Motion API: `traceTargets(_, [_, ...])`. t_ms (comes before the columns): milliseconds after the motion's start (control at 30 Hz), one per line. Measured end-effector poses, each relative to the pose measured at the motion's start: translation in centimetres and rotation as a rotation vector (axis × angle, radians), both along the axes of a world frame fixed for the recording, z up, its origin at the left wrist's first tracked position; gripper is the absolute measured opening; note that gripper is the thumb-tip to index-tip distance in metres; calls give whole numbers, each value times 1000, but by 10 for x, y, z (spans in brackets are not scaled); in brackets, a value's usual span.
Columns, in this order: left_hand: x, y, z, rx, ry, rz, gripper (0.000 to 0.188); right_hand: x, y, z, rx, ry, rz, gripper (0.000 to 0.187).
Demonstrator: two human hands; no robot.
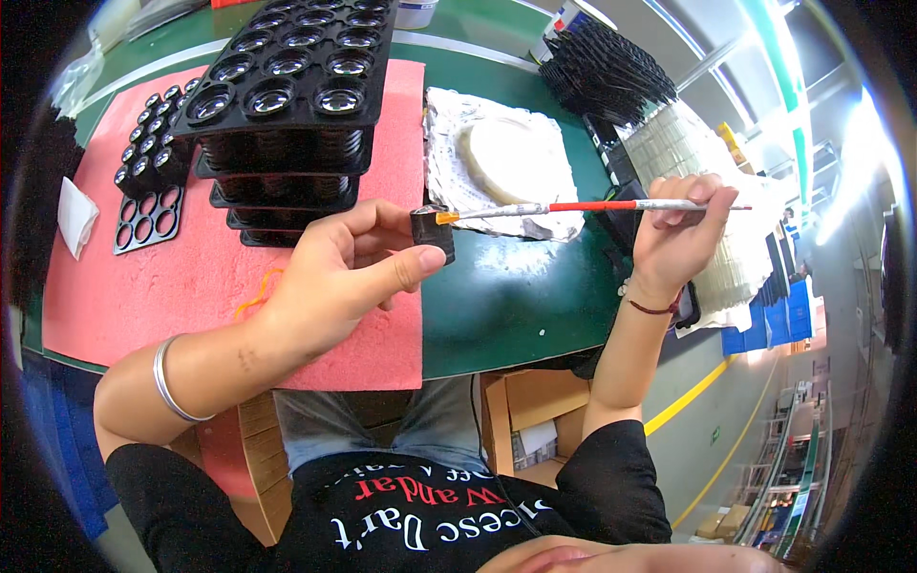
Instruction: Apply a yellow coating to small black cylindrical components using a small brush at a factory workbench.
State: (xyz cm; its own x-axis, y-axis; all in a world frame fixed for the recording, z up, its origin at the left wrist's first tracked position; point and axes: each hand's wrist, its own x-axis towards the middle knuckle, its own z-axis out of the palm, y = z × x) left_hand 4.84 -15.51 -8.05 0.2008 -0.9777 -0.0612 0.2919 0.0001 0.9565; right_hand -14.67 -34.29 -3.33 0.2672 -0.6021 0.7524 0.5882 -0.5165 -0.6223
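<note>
My left hand [344, 272] pinches a small black round part [433, 234] between thumb and fingers, held above the right edge of a pink foam mat [115, 286]. My right hand [680, 222] grips a thin paintbrush [592, 205] with a red and silver handle. The brush lies level and its orange tip touches the top of the black part. Behind the brush, a white round dish [511, 158] rests on crumpled foil.
A stack of black trays [291, 86] filled with round lenses stands on the mat. A smaller black tray [148, 186] lies to its left. Black finned parts [607, 72] sit at the back right on the green table [516, 296]. Cardboard boxes sit under the table.
</note>
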Motion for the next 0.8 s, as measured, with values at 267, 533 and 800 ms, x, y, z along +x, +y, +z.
traceTargets(267, [0, 0, -5, -4, -67, -25, 24, -1, -2, 0, 10, 1, -14, 32])
traceTargets(533, [0, 0, -4, 6, -59, -81, 34, -3, -9, -2, -41, -3, -35, 33])
traceTargets(800, [2, -2, -1, -17, -52, -148, 36, 0, -6, 2, -50, -3, -196, 33])
